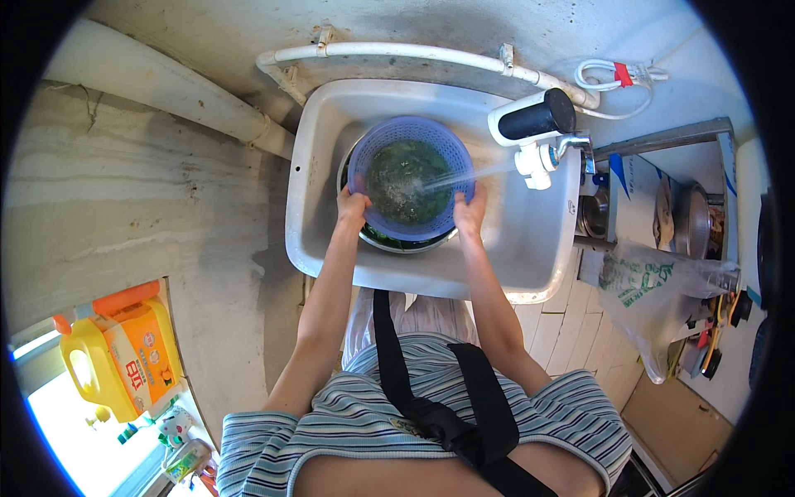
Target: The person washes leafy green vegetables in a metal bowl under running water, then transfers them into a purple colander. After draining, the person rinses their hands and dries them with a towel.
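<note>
Both of my hands grip the rim of a purple plastic colander, my left hand at its lower left and my right hand at its lower right. Water and leafy greens are inside it. A metal basin with more dark greens sits beneath the colander, mostly hidden by it. Both are in a white sink. From the white electric faucet at the right, a stream of water runs into the colander.
White pipes run along the wall behind the sink. At the right, a shelf holds metal pans, with a clear plastic bag hanging in front. A yellow jug stands by the window at the lower left.
</note>
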`<state>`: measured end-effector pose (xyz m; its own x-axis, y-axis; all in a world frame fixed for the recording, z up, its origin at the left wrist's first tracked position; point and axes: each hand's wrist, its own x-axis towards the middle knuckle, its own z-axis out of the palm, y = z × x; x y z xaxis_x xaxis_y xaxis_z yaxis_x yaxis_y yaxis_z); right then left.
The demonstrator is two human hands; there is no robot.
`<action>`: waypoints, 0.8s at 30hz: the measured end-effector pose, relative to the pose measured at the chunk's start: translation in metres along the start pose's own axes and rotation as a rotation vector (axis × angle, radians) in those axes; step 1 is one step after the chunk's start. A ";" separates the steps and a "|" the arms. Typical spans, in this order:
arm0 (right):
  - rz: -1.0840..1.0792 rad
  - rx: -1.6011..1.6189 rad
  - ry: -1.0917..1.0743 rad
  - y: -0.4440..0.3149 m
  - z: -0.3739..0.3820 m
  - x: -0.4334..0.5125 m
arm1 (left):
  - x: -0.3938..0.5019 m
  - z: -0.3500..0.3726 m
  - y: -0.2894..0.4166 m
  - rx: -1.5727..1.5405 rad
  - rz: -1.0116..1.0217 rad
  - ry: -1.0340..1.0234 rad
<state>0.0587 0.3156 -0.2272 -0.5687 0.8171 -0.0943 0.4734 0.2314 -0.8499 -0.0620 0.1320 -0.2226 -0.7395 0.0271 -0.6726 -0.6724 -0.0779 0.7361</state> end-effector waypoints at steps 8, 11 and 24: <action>0.707 1.372 0.002 -0.013 0.037 0.025 | -0.082 0.007 0.066 0.492 0.717 -0.151; 0.726 1.202 -0.222 -0.005 0.055 0.029 | -0.110 0.009 0.070 0.679 0.876 -0.091; 0.250 0.343 -0.834 0.035 0.025 0.006 | -0.123 -0.010 0.070 0.601 1.270 0.050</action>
<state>0.0548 0.3159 -0.2699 -0.8391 0.1488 -0.5233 0.4981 -0.1767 -0.8489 -0.0173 0.1135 -0.0893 -0.8514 0.2248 0.4739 0.5238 0.4100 0.7466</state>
